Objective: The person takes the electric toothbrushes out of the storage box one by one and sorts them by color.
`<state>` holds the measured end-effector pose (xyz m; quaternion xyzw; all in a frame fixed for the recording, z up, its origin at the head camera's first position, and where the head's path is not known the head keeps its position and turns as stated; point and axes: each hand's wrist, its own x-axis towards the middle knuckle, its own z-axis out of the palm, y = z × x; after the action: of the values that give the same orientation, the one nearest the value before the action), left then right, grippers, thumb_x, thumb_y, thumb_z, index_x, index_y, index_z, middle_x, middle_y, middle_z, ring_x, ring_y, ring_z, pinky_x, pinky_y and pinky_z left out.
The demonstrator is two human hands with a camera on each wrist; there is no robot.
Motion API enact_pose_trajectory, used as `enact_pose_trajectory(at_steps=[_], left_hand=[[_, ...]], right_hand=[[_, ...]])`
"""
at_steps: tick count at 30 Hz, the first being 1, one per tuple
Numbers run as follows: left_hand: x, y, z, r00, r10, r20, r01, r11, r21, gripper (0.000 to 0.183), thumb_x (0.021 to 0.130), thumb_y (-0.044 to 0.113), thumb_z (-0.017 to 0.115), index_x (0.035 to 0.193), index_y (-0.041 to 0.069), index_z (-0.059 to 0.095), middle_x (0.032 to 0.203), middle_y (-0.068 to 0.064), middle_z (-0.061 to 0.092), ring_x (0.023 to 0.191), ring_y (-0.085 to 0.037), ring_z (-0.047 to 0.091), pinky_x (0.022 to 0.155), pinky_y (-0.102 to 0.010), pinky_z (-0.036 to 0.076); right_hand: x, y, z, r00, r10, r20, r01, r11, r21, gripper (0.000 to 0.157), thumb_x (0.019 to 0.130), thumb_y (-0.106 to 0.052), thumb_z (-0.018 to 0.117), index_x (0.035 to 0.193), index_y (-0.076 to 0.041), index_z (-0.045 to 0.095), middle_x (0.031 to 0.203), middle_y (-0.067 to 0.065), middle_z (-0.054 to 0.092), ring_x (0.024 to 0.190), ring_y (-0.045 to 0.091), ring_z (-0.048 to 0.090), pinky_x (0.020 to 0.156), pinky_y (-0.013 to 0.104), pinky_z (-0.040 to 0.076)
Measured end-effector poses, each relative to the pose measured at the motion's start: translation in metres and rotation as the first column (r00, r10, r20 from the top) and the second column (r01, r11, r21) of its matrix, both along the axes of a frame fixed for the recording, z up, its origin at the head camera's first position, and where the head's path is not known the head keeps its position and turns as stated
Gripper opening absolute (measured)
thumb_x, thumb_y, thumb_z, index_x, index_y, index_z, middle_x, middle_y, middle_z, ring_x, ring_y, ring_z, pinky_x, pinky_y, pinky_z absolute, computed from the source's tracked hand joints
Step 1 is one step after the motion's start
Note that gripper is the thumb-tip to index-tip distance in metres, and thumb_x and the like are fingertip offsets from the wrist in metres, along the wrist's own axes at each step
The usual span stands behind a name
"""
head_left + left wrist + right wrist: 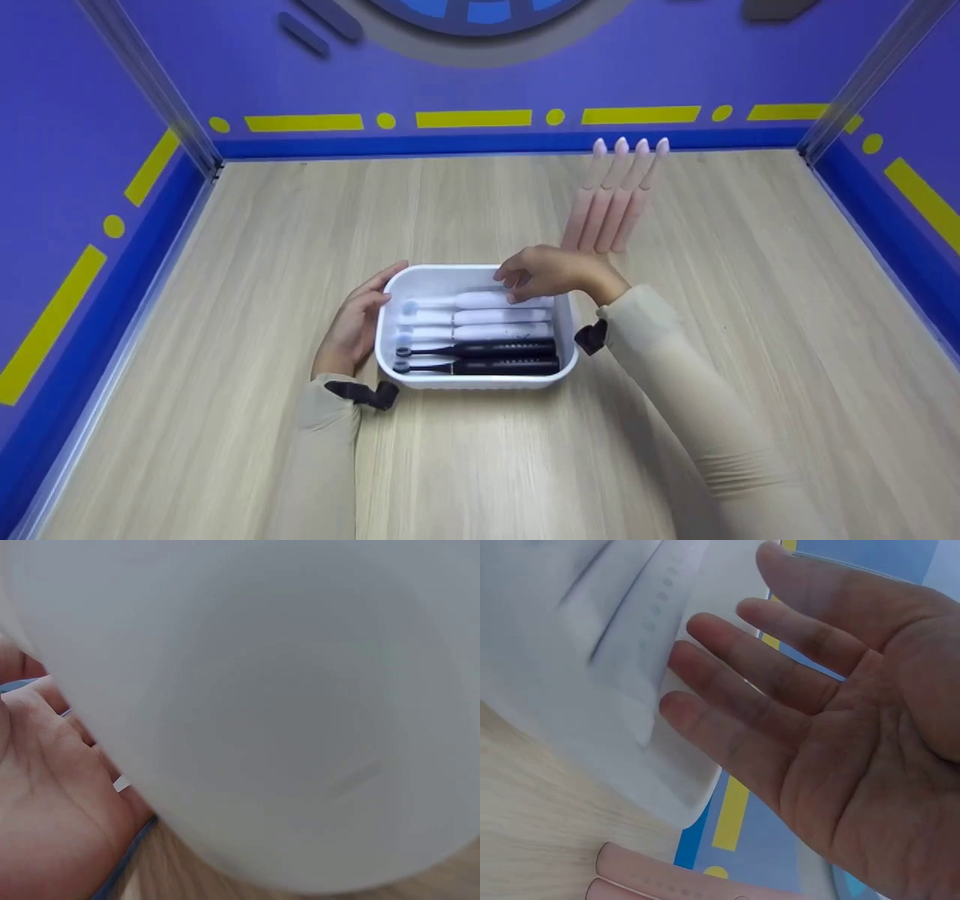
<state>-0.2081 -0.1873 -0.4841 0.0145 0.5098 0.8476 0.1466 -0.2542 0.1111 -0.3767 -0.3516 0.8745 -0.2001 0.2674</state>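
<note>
Toothbrush step: you seemed to be settling the far white toothbrush (484,300) in the white tub (480,382).
Right hand (551,271): released, fingers loose, just above that toothbrush's right end.
Left hand (352,326): straight-fingered against the tub's left end.
Pink toothbrushes (598,217): next move probably called for reaching these, far right.

Two black toothbrushes (495,349), four pink ones (613,217)

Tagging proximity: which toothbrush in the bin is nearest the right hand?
Rearmost white toothbrush in the white bin: the right hand is at its handle; others inside lie farther from the hand.
</note>
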Motion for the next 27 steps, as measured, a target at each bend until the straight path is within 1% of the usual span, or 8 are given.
enact_pose_trajectory(at_steps=[5,11,14,16,21,22,23,27], left_hand=[[0.000,-0.001,0.001,1.000,0.011,0.006,-0.011,1.000,0.002,0.059,0.090,-0.004,0.030,0.149,-0.001,0.029,0.155,-0.009,0.030,0.126,-0.016,0.042,0.101,-0.025,0.039],[0.001,-0.002,-0.001,1.000,0.015,0.003,-0.015,1.000,0.013,0.059,0.090,-0.004,0.030,0.149,-0.002,0.028,0.158,-0.012,0.025,0.127,-0.016,0.042,0.102,-0.025,0.039],[0.001,-0.002,-0.001,1.000,0.016,0.006,-0.016,1.000,0.014,0.059,0.090,-0.003,0.030,0.149,-0.001,0.028,0.158,-0.011,0.026,0.125,-0.015,0.044,0.102,-0.025,0.038],[0.001,-0.002,-0.001,1.000,0.017,0.005,-0.017,1.000,0.014,0.059,0.090,-0.003,0.030,0.149,-0.002,0.028,0.157,-0.012,0.027,0.125,-0.014,0.044,0.102,-0.025,0.038],[0.001,-0.001,-0.001,1.000,0.015,0.001,-0.015,1.000,0.006,0.059,0.090,-0.004,0.031,0.149,-0.003,0.027,0.158,-0.012,0.024,0.124,-0.012,0.045,0.102,-0.024,0.038],[0.001,-0.001,-0.001,1.000,0.015,-0.001,-0.015,1.000,0.001,0.059,0.090,-0.004,0.031,0.149,-0.003,0.028,0.158,-0.012,0.025,0.125,-0.012,0.045,0.103,-0.024,0.038],[0.000,0.000,-0.001,1.000,0.012,-0.003,-0.012,1.000,-0.002,0.059,0.090,-0.003,0.031,0.149,-0.002,0.028,0.158,-0.012,0.025,0.125,-0.012,0.044,0.103,-0.024,0.038],[0.000,0.000,-0.001,1.000,0.011,-0.008,-0.011,1.000,-0.022,0.058,0.090,-0.003,0.032,0.149,-0.001,0.029,0.157,-0.009,0.029,0.128,-0.013,0.042,0.104,-0.024,0.037]], right_hand=[[-0.002,-0.004,-0.001,1.000,0.011,0.022,-0.012,0.999,0.039,0.045,0.090,-0.014,0.063,0.131,0.003,0.055,0.120,0.019,0.066,0.115,0.030,0.061,0.099,0.042,0.048],[-0.002,-0.010,0.000,0.999,0.028,0.015,-0.029,0.994,0.101,0.048,0.090,-0.014,0.063,0.133,0.002,0.053,0.123,0.019,0.064,0.116,0.030,0.060,0.100,0.042,0.046],[-0.002,-0.013,0.000,0.999,0.040,0.009,-0.041,0.991,0.124,0.048,0.089,-0.012,0.064,0.133,0.002,0.054,0.124,0.020,0.064,0.116,0.030,0.060,0.100,0.042,0.047],[-0.002,-0.016,-0.002,0.998,0.069,-0.005,-0.068,0.987,0.144,0.037,0.088,-0.010,0.064,0.122,0.001,0.061,0.115,0.017,0.067,0.107,0.027,0.062,0.095,0.040,0.049],[-0.001,-0.020,-0.005,0.988,0.138,-0.065,-0.125,0.978,0.165,0.027,0.084,-0.005,0.066,0.110,0.001,0.067,0.103,0.015,0.068,0.093,0.023,0.059,0.086,0.040,0.050],[0.000,-0.020,-0.006,0.988,0.138,-0.071,-0.124,0.978,0.168,0.031,0.084,-0.005,0.066,0.114,0.001,0.067,0.106,0.015,0.068,0.094,0.023,0.060,0.087,0.040,0.050],[0.000,-0.020,-0.006,0.988,0.132,-0.077,-0.117,0.978,0.170,0.037,0.083,-0.004,0.067,0.120,0.000,0.066,0.113,0.016,0.068,0.101,0.024,0.062,0.091,0.041,0.050],[-0.001,-0.022,-0.008,0.994,0.089,-0.065,-0.075,0.978,0.194,0.042,0.083,-0.003,0.066,0.125,-0.001,0.063,0.120,0.017,0.066,0.111,0.027,0.061,0.096,0.041,0.049]])
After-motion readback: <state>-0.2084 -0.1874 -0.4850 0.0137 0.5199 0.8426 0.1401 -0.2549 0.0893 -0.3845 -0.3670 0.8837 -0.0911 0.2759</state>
